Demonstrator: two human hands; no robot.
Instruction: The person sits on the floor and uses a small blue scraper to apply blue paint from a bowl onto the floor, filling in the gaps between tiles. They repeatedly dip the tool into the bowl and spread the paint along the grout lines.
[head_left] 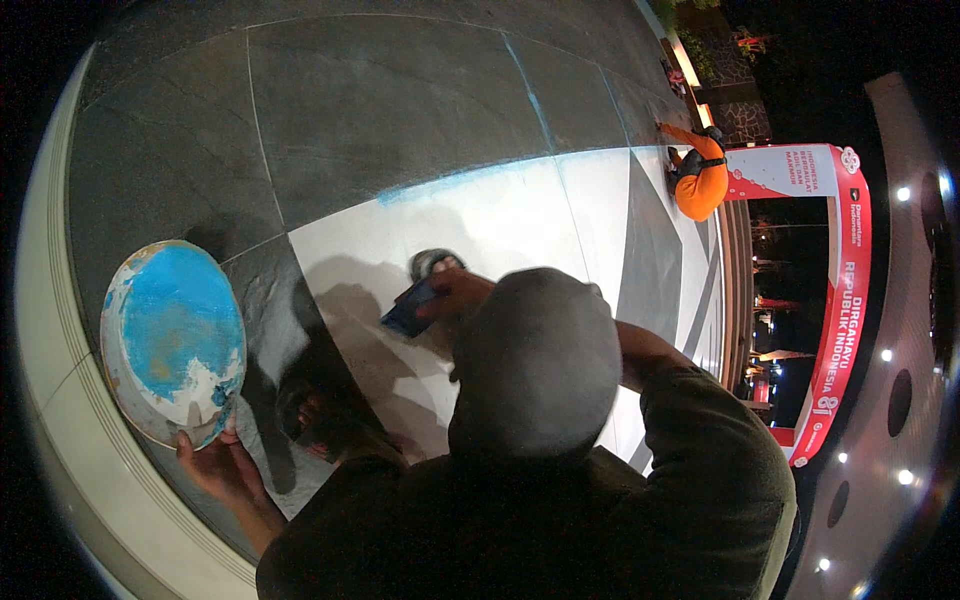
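Observation:
Neither of my hands shows. A person in a dark shirt and grey cap [540, 360] crouches close before me, seen from behind. Their left hand [215, 465] grips the lower edge of a round, plate-like piece [175, 320] smeared with blue and white paint. Their right hand [460, 295], partly hidden by the head, holds a small flat dark-blue object [410, 308] low over the white floor area; its kind is unclear. Sandalled feet [435, 263] rest on the floor by that hand.
Grey paving [390, 90] meets a white painted area [500, 220] with a blue-smeared edge. A pale curb [130, 500] bends along the left. Farther off, a person in orange [700, 185] crouches near a red and white arch [845, 300].

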